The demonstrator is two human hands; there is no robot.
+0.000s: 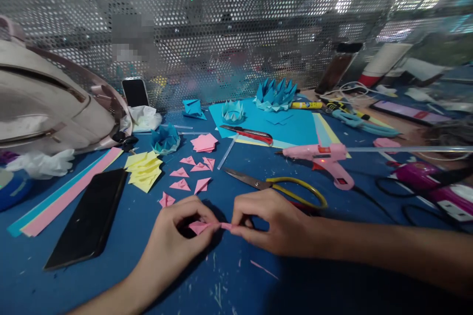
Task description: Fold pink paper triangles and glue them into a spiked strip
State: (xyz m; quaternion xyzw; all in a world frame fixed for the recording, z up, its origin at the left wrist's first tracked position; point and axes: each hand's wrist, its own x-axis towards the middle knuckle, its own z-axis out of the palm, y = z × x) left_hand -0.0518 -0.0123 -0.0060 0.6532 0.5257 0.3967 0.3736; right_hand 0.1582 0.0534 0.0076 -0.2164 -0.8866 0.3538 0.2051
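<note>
A small folded pink paper piece (198, 227) is pinched between both hands over the blue table (207, 285). Thumb and fingers of my left hand (185, 231) close on its left part. On its narrow right end, the fingertips of my right hand (266, 219) are pressed together. Several small folded pink pieces (180, 184) lie just beyond my left hand, with a stack of pink paper (204, 142) behind them. Scissors (281, 189) with yellow handles rest open behind my right hand. A thin pink scrap (263, 269) lies near the front.
A pink glue gun (332, 157) lies at right, its cable trailing behind my right forearm. A black phone (88, 211), yellow papers (145, 170) and a bag (48, 93) are at left. Behind are a cutter (251, 135), blue sheets (291, 125) and a blue paper flower (276, 93).
</note>
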